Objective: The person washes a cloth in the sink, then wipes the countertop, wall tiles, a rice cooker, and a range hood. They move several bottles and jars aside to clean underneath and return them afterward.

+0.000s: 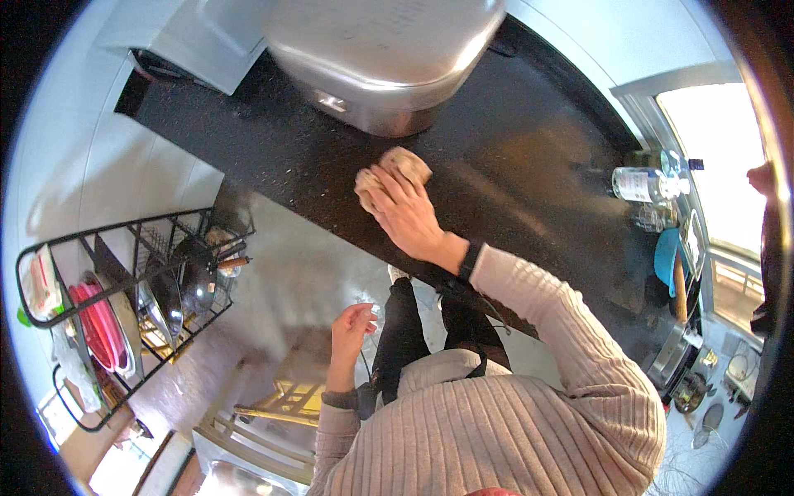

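My right hand [407, 218] presses a crumpled beige cloth [406, 166] against the dark countertop [527, 155], close to its front edge. Part of the cloth bulges out past the fingertips, and the palm hides some of it. Just beyond the cloth stands a large silver metallic appliance [384, 56] with a rounded front. Away from the counter, my left hand [353, 323] hangs in the air beside my legs with its fingers bent and nothing in it.
A black wire rack [118, 224] at the left holds pans and a pink dish [102, 325]. Clear bottles [642, 184], a blue bowl [665, 257] and a stove [673, 356] line the right side, near a window. Behind me stands a yellow-framed chair or stool [279, 412].
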